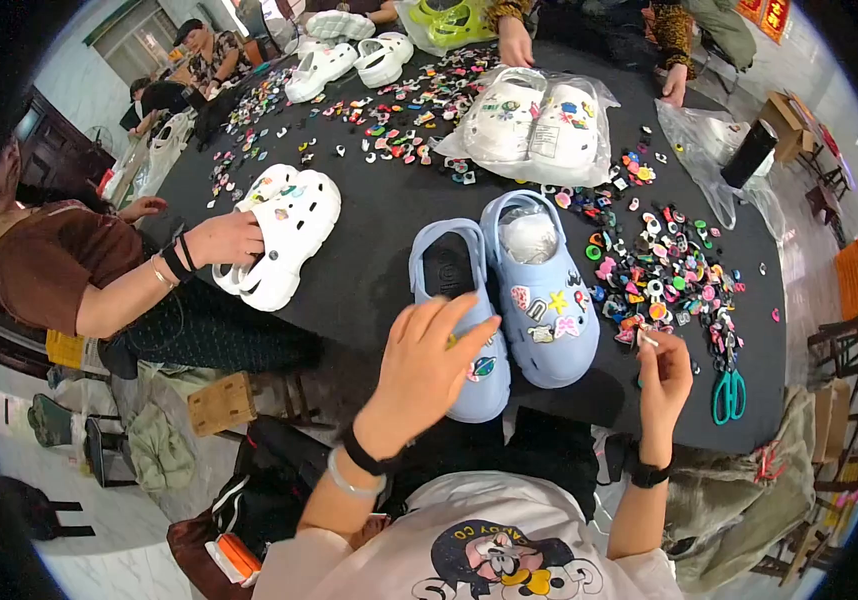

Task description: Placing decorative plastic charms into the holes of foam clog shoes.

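Observation:
Two light blue clogs stand side by side before me, heels away from me. Over the left clog (490, 392) my left hand (417, 368) is spread with fingers stretched out, hiding much of its upper; a planet-like charm shows beside the fingers. The right clog (552, 345) carries several charms, among them a yellow star and a pink bow, and has clear plastic stuffed in its opening. To the right, at the near side of the charm pile (671, 262), my right hand (665, 378) pinches a small whitish shoe charm (649, 340) between thumb and fingers.
Teal-handled scissors (728, 396) lie near the right edge of the black table (369, 240). At left, a co-worker's hand (224, 242) is in a white clog (294, 225). Bagged white clogs (539, 125) lie ahead, near another person's hands. A black cylinder (750, 153) stands at far right.

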Tool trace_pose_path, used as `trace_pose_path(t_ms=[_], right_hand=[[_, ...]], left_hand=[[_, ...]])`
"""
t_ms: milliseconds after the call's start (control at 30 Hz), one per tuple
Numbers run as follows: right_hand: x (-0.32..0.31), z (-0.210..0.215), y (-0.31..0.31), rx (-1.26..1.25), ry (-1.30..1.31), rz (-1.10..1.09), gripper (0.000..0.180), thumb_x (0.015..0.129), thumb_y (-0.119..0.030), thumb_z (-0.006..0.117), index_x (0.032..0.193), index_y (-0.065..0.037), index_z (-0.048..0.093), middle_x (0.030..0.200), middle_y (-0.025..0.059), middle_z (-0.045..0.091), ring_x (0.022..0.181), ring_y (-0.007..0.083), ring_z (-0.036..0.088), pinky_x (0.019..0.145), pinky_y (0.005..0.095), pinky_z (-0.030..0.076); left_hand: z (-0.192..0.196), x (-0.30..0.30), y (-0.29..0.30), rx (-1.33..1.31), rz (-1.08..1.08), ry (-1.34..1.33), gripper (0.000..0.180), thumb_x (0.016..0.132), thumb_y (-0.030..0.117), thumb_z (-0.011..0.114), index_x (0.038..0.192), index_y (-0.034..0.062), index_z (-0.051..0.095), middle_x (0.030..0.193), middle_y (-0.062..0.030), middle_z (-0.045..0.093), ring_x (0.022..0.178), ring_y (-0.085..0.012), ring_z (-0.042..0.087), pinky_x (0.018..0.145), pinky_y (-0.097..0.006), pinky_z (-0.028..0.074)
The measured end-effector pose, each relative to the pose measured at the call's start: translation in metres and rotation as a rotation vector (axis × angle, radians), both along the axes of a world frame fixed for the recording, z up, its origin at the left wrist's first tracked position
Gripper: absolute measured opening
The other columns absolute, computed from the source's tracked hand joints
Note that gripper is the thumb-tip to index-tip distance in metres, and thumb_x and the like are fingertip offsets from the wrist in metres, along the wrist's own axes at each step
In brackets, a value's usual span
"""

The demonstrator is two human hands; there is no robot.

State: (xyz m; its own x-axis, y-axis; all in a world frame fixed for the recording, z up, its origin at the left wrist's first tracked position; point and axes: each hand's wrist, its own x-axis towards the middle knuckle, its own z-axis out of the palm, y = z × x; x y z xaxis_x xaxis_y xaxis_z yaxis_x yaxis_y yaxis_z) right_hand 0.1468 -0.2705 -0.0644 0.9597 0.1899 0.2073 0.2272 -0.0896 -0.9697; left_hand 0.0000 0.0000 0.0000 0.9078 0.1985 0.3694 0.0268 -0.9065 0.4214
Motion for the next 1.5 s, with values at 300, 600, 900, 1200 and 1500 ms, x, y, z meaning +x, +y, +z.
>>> trace_pose_path(t_ms=[300, 600, 900, 1200, 1500], right_hand=[[0.000, -0.009, -0.010, 0.090, 0.074, -0.015, 0.011, 0.091, -0.007, 0.063, 0.101, -0.004, 0.061, 0.080, -0.0053, 0.056, 0.071, 0.0021, 0.051, 0.062, 0.0170, 0.038], [-0.023, -0.013, -0.014, 0.111, 0.080, 0.023, 0.010, 0.090, -0.006, 0.065, 0.099, -0.004, 0.063, 0.079, -0.0039, 0.058, 0.071, 0.0029, 0.052, 0.062, 0.0181, 0.040], [-0.028, -0.002, -0.007, 0.121, 0.055, 0.060, 0.010, 0.091, -0.009, 0.062, 0.100, -0.004, 0.062, 0.076, -0.0019, 0.059, 0.069, 0.0044, 0.055, 0.061, 0.0191, 0.042], [-0.002, 0.018, -0.009, 0.042, -0.041, -0.026, 0.039, 0.093, -0.007, 0.059, 0.129, -0.004, 0.048, 0.087, 0.0034, 0.064, 0.073, 0.0061, 0.055, 0.063, 0.0210, 0.043], [-0.063, 0.058, 0.089, -0.152, -0.197, 0.524, 0.041, 0.088, -0.015, 0.066, 0.122, 0.001, 0.049, 0.086, 0.0160, 0.061, 0.069, 0.0300, 0.063, 0.064, 0.0383, 0.052]], left_hand=[[0.019, 0.059, 0.033, 0.135, -0.571, 0.243, 0.015, 0.080, 0.018, 0.068, 0.092, 0.0095, 0.068, 0.103, -0.0050, 0.065, 0.110, -0.0254, 0.055, 0.092, -0.042, 0.046], [0.004, 0.074, 0.024, 0.059, -0.438, 0.261, 0.015, 0.082, 0.018, 0.067, 0.080, 0.0035, 0.066, 0.080, -0.0112, 0.062, 0.084, -0.0274, 0.059, 0.075, -0.039, 0.048], [0.013, 0.083, 0.040, -0.098, -0.568, 0.410, 0.020, 0.087, 0.021, 0.064, 0.088, 0.0018, 0.069, 0.085, -0.0127, 0.065, 0.085, -0.0264, 0.060, 0.078, -0.036, 0.048], [0.029, 0.062, 0.043, -0.313, -0.074, 0.391, 0.034, 0.086, 0.033, 0.070, 0.086, -0.0009, 0.065, 0.073, -0.0074, 0.063, 0.070, -0.0138, 0.060, 0.065, -0.030, 0.050], [0.013, 0.072, 0.059, -0.513, -0.203, 0.823, 0.032, 0.087, 0.032, 0.069, 0.087, 0.0000, 0.070, 0.076, 0.0024, 0.065, 0.070, -0.0030, 0.053, 0.061, -0.023, 0.043]])
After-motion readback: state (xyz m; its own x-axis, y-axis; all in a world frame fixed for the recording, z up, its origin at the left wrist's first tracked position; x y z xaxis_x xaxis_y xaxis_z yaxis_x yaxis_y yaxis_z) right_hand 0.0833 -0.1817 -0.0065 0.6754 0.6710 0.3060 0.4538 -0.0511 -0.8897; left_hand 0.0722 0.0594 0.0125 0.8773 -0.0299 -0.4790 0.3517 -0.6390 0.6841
